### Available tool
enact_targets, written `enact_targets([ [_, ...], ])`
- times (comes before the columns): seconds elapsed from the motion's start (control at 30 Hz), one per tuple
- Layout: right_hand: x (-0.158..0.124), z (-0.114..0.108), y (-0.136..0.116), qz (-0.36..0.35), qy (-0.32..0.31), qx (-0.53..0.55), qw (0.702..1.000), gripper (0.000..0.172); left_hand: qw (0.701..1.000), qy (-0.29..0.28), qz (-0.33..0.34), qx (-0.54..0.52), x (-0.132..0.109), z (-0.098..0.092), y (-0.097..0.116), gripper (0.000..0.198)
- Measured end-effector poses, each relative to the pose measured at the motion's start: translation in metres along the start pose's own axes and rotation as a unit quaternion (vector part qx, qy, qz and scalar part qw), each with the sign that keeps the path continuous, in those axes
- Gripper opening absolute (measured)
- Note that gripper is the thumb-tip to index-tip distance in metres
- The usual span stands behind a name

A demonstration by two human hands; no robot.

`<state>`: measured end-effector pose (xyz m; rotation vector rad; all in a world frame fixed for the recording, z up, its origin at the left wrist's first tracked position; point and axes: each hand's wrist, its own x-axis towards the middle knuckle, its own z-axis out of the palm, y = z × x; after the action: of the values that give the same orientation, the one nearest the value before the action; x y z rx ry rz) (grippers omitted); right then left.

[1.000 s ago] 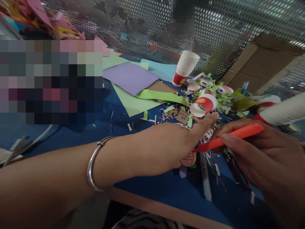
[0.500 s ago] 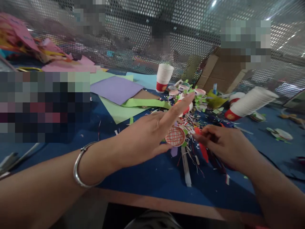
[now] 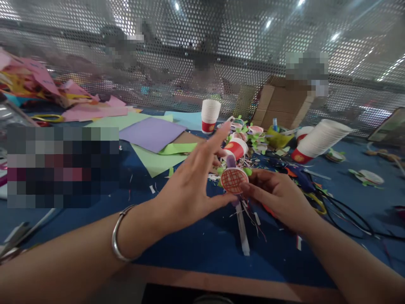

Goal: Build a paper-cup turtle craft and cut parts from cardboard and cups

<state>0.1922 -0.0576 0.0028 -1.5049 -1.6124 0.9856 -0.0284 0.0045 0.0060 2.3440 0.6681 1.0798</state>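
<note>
A small round paper disc (image 3: 233,180) with a red criss-cross drawn on it, with green and purple bits stuck to its edge, is held up between both hands above the blue table (image 3: 196,245). My left hand (image 3: 190,185), a metal bangle on its wrist, pinches the disc's lower left edge with the thumb while the index finger points up and away. My right hand (image 3: 278,196) grips the disc from the right with its fingertips. An orange marker (image 3: 268,210) lies on the table under the right hand, mostly hidden.
Paper scraps and cut cup pieces (image 3: 249,139) litter the table beyond the hands. A white and red cup stack (image 3: 210,115) stands upright; another stack (image 3: 319,139) lies on its side at right. Coloured paper sheets (image 3: 152,135) lie left. A white stick (image 3: 243,230) and black cables (image 3: 344,215) lie nearby. Perforated metal screen behind.
My right hand has put down the orange marker and taken hold of the disc's right edge. Both hands have lifted the disc off the table.
</note>
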Motion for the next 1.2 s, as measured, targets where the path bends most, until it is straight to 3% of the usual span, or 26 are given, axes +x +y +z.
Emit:
enact_targets([
  [0.07,-0.001,-0.002,0.002,-0.002,0.002,0.009,1.0,0.038,0.995,0.021,-0.062,-0.073,0.003,0.0,-0.001,0.111],
  [0.13,-0.001,-0.002,0.002,0.0,-0.014,0.031,0.999,0.037,0.978,-0.002,-0.141,-0.152,0.008,0.0,-0.002,0.108],
  [0.23,-0.002,-0.002,0.002,0.008,-0.032,0.062,0.998,0.034,0.929,-0.056,-0.244,-0.272,0.015,0.002,-0.002,0.098],
  [0.3,-0.003,0.0,0.002,0.013,-0.036,0.074,0.997,0.033,0.903,-0.044,-0.277,-0.325,0.019,0.004,-0.001,0.09],
  [0.47,-0.003,0.004,0.009,0.031,-0.049,0.074,0.996,0.037,0.88,0.047,-0.294,-0.37,0.02,0.008,-0.004,0.072],
  [0.73,-0.001,0.006,0.013,0.002,-0.04,0.07,0.997,0.03,0.874,0.118,-0.285,-0.377,0.02,0.018,-0.009,0.07],
  [0.93,0.0,0.007,0.011,0.016,-0.035,0.09,0.995,0.027,0.875,0.075,-0.285,-0.383,0.018,0.02,-0.007,0.07],
  [1.07,-0.001,0.008,0.011,0.019,-0.033,0.104,0.994,0.027,0.873,0.1,-0.284,-0.384,0.018,0.02,-0.007,0.069],
  [1.2,0.0,0.008,0.015,0.023,-0.036,0.097,0.994,0.026,0.874,0.084,-0.292,-0.378,0.019,0.02,-0.006,0.067],
])
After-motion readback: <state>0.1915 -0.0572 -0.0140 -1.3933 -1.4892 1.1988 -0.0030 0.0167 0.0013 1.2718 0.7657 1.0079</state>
